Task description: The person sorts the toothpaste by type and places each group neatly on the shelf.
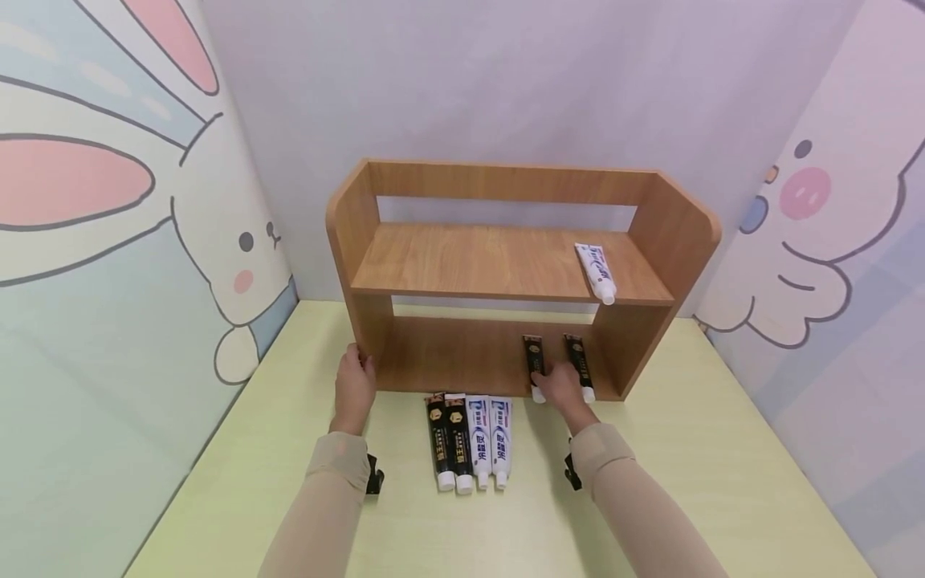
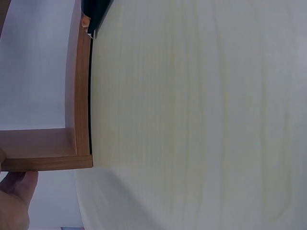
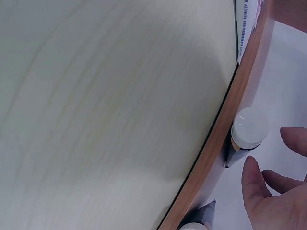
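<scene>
Grip, head view: our right hand [image 1: 560,385] released, thumb and fingers parted at the left black toothpaste tube [image 1: 534,353]; our left hand [image 1: 355,387] grasping the wooden shelf's left side panel [image 1: 372,321] at its front edge.
Lower board [image 1: 455,353]: the left black toothpaste tube and a right black toothpaste tube [image 1: 577,357], lying apart, caps toward us.
Upper board [image 1: 470,257]: one white toothpaste tube [image 1: 596,271], near the right end, cap jutting past the front edge.
Tabletop [image 1: 462,546], before the shelf: outer black tube [image 1: 439,437], inner black tube [image 1: 458,437], inner white tube [image 1: 478,437], outer white tube [image 1: 500,437], side by side.

Left wrist view: panel between our thumb and finger, steadied, we judge. At top, a dark crimped tube end [image 2: 96,14] beside the board's edge.

Right wrist view: thumb and fingertips spread near the left black tube's white cap [image 3: 249,127], with a visible gap.

Handling note: for seating this tube, we advise bracing the panel lightly, nudging the tube by its body until parallel with its neighbour, bringing its cap within the board's front edge, and lifting the fingers straight up so neither tube is dragged.
</scene>
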`<state>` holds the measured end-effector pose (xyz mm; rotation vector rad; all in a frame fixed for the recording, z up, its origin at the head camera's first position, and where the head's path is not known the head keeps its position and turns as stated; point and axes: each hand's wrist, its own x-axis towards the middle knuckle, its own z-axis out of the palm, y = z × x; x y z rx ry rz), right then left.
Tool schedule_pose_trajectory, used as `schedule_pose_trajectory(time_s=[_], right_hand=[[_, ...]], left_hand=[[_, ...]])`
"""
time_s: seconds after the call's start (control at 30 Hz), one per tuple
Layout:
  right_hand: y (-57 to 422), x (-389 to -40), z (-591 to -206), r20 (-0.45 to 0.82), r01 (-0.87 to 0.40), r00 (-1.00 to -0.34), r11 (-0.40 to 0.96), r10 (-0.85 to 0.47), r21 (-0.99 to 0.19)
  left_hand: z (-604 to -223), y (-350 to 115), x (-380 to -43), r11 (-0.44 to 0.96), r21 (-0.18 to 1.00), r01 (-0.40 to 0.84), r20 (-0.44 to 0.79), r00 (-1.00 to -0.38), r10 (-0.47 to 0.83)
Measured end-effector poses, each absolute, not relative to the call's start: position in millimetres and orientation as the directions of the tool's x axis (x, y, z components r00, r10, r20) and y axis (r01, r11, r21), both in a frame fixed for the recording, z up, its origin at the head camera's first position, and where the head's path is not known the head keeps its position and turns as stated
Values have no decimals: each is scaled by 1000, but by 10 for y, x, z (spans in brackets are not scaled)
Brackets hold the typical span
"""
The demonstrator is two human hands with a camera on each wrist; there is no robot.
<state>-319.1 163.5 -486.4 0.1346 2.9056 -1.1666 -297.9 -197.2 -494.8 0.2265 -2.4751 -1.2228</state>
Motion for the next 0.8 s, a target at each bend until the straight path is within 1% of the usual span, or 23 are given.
schedule_pose_trajectory(time_s=[0.27, 0.5, 0.8], right_hand=[[1599, -3145, -4818, -24, 61, -998, 706, 63, -706], [1536, -3077, -4797, 55, -4, -997, 713, 49, -701], [1492, -2977, -4796, 50, -8, -998, 687, 42, -727]], left_hand=[[-4958, -1971, -2952, 601, 799, 7, 237, -923, -304], [-4966, -1984, -2970, 604, 797, 7, 233, -926, -297], [-4957, -1986, -2986, 598, 801, 19, 242, -924, -295]])
